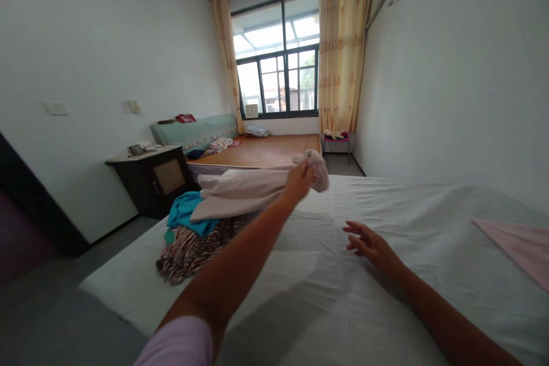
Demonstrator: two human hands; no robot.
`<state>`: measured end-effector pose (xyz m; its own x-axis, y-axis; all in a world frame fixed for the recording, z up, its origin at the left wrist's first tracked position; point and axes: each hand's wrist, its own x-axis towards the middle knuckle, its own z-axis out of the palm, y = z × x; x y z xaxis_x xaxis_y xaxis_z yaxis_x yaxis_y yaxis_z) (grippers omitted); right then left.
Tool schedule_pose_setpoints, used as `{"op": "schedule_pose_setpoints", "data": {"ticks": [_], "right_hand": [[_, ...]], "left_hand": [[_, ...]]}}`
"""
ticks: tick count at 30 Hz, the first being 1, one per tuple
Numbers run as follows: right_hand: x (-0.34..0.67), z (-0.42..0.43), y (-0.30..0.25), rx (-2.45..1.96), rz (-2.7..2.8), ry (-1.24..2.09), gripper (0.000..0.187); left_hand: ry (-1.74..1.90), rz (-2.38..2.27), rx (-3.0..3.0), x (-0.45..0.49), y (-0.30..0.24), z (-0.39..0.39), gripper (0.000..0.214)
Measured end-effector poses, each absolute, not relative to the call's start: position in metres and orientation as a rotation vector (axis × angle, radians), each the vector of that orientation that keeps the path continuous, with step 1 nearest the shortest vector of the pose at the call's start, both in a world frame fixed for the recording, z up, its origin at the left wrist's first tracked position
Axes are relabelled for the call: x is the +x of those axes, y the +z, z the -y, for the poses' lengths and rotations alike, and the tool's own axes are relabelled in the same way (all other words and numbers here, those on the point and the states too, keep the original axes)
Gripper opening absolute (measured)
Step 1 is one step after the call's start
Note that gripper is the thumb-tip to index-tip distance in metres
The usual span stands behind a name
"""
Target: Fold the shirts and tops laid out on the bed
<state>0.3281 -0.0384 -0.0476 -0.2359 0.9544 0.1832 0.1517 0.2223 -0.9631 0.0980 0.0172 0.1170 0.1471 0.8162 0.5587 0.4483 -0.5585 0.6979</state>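
My left hand point(300, 178) is closed on one end of a pale pinkish-beige garment point(244, 187). A bunched part of it sticks out beyond my fingers, and the rest trails left over a heap of clothes; its exact kind I cannot make out. In that heap lie a bright blue cloth point(186, 211) and a brown-and-white striped garment point(193, 249), partly hidden by my left forearm. Over the white bed sheet point(386, 200) my right hand point(369, 245) hovers or rests with fingers apart, holding nothing.
A folded pink cloth point(518, 246) lies on the sheet at the right. Beyond stands another bed with a brown mat point(274, 147), some clothes and a pillow on it. At the left is a dark bedside cabinet point(150, 177); a small stool point(337, 138) stands near the curtain.
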Motion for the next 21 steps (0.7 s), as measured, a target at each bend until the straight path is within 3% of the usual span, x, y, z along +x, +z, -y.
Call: {"op": "schedule_pose_setpoints", "data": {"ticks": [2, 4, 6, 10, 14, 17, 21], "right_hand": [[0.338, 0.041, -0.041, -1.004, 1.417, 1.244, 0.063], [0.351, 0.039, -0.038, -0.975, 1.222, 1.329, 0.054], [0.367, 0.033, -0.039, -1.083, 1.034, 1.331, 0.04], [0.395, 0.017, -0.045, -1.305, 0.79, 1.174, 0.021], [0.401, 0.014, -0.042, -1.277, 0.746, 1.111, 0.015], [0.403, 0.015, -0.039, -1.298, 0.814, 1.015, 0.017], [0.411, 0.016, -0.033, -1.378, 1.018, 0.874, 0.033]], "left_hand": [[1.12, -0.958, 2.346, 0.146, 0.087, 0.005, 0.036], [0.849, -0.738, 2.55, 0.167, 0.061, 0.028, 0.047], [0.602, -0.641, 2.636, 0.16, 0.044, 0.043, 0.038], [0.328, -1.088, 2.666, 0.101, 0.034, 0.036, 0.027], [-0.042, -1.199, 2.67, 0.045, 0.029, 0.015, 0.041], [-0.053, -1.409, 2.693, 0.019, 0.02, 0.008, 0.031], [-0.075, -1.804, 2.647, -0.01, 0.016, 0.0, 0.02]]}}
